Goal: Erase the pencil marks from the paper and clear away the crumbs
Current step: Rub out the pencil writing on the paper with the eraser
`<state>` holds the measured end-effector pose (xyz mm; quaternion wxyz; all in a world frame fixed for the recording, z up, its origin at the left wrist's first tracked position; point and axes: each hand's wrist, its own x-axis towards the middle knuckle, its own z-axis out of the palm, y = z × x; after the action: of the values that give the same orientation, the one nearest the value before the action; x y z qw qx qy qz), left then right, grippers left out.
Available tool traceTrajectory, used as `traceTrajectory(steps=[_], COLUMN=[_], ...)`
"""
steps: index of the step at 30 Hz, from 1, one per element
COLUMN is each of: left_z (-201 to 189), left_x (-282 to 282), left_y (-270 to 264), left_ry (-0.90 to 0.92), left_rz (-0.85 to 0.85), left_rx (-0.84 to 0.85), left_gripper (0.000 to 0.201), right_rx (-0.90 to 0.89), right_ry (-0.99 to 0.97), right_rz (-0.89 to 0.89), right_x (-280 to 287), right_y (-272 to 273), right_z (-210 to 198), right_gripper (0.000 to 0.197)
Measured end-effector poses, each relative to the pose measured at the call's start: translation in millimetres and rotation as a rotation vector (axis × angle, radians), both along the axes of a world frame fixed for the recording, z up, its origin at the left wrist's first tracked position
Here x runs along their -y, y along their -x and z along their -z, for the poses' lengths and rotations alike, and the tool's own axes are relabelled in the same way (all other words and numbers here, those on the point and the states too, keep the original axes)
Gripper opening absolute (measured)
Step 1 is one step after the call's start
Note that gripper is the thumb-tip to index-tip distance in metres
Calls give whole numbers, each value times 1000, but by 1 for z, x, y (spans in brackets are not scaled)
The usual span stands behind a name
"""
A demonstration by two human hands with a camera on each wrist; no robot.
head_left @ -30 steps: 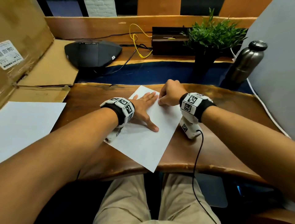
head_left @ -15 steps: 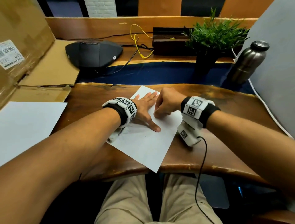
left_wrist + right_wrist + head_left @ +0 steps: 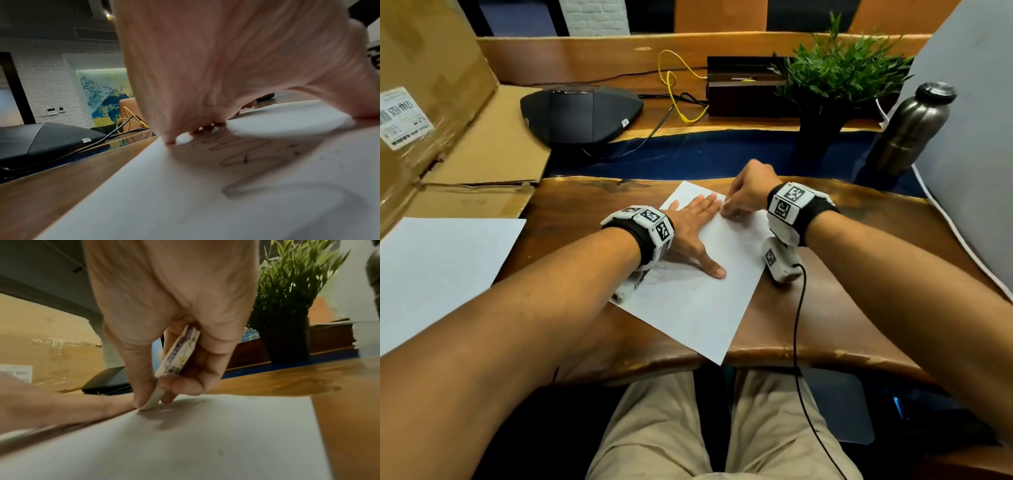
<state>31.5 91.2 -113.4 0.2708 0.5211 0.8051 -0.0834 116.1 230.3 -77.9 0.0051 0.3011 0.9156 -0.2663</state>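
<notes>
Wooden worktop (image 3: 842,308) carries the white paper (image 3: 698,308), lying skewed w/ its long axis running from the near corner at the worktop's front edge up to the far corner by the hands. Left hand (image 3: 693,228) lies flat on the paper's left-centre, fingers straight & spread, palm arched in the left wrist view, pinning the sheet. Right hand (image 3: 748,193) sits at the far end, just beside the left fingertips, fingers curled & thumb pinching the eraser (image 3: 159,391); its white bare end is down on the paper, its printed sleeve up between the fingers. Pencil marks (image 3: 242,155), loops & scribble, show under & near-side of the left palm, i.e. toward the person from the eraser, along the sheet's long axis; from the head view they show only faintly by the left wrist. A few dark crumbs (image 3: 296,151) lie among them. Judgement: erasing in progress at the far end, most marks still left; next strokes need the right hand to work nearer along the sheet, & the left hand, which covers those marks, would prob. have to shift its hold. Crumb clearing not yet begun. Risk: paper creasing if the pin slips.
</notes>
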Motion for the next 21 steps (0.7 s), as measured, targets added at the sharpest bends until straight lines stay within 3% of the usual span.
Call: traceTrajectory(steps=[2,6,11,13,15,17,21], left_z=[-1,-1,-2,-1,2,1,2], left_x=[1,2,3,2,2,3,2], left_y=[1,1,1,2,4,4,4], left_ry=[-1,-18,-23,-23,-24,-22,-26], left_rz=[1,10,1,5,10,9,12], left_rx=[-8,6,15,13,5,7,11], left_gripper=[145,142,141,141,142,142,142], right_rx=[-16,173,30,29,128,214,86], right_ry=[-21,87,37,11,89,155,103], right_rz=[-25,-270,-17,-84,-222,-242,22], right_x=[0,18,-2,6,19,19,0], right_y=[-1,-18,-4,-11,-23,-25,-9], right_z=[5,4,-1,6,8,1,-6], right_gripper=[22,15,27,24,18,20,31])
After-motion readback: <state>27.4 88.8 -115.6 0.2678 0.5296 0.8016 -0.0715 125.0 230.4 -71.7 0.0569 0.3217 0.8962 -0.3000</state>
